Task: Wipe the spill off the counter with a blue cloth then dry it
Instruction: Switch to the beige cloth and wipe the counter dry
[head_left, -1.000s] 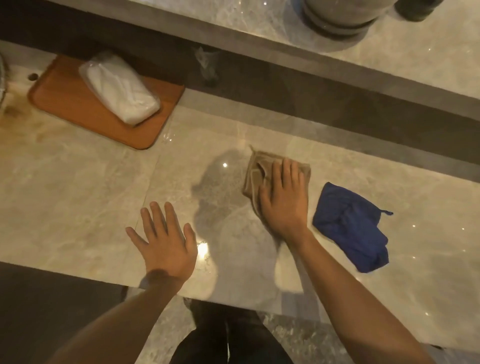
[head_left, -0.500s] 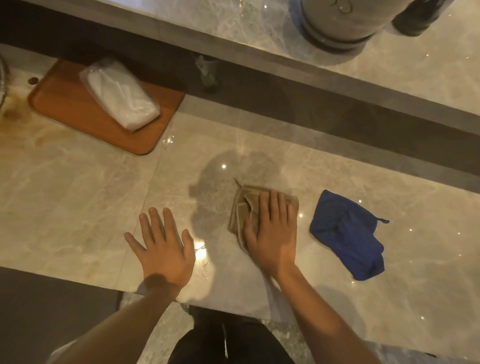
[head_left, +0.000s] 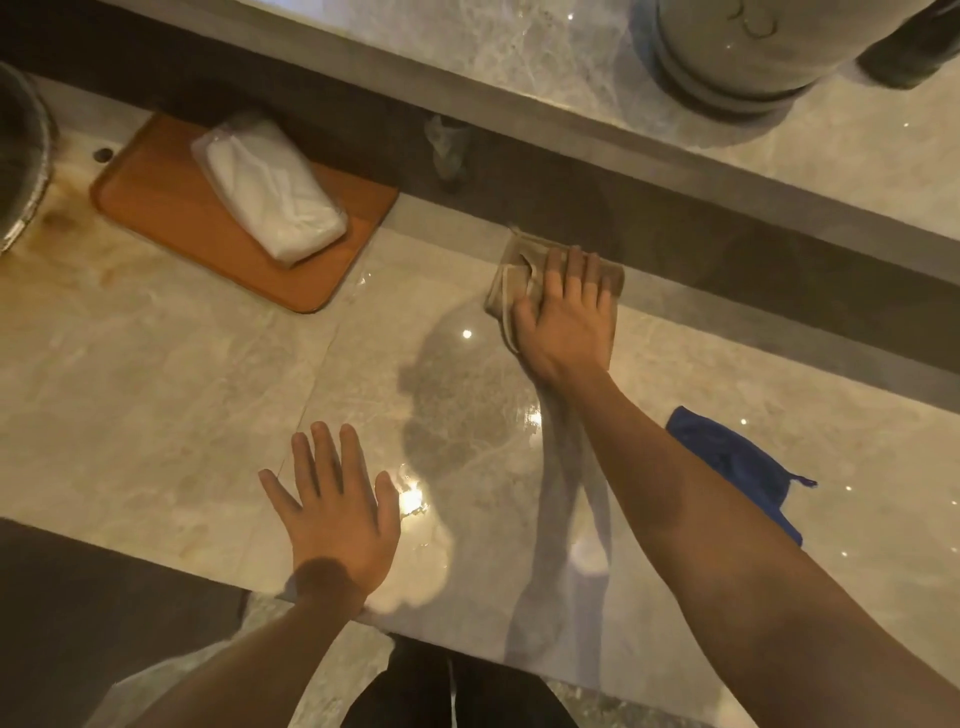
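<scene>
My right hand (head_left: 566, 317) presses flat on a folded tan cloth (head_left: 511, 278) at the far edge of the marble counter (head_left: 156, 395), fingers together on top of it. The blue cloth (head_left: 737, 467) lies crumpled on the counter to the right, partly hidden behind my right forearm. Near the front edge, my left hand (head_left: 335, 506) rests palm down on the counter, fingers spread, holding nothing. A small wet glint shows beside the left hand's little finger.
An orange wooden tray (head_left: 171, 223) with a wrapped white packet (head_left: 270, 202) sits at the back left. A metal basin rim (head_left: 21, 156) is at the far left. A raised ledge behind carries a large grey pot (head_left: 737, 57).
My right hand has slid the tan cloth away from me, from mid-counter to the back edge. The left hand and the blue cloth have stayed in place.
</scene>
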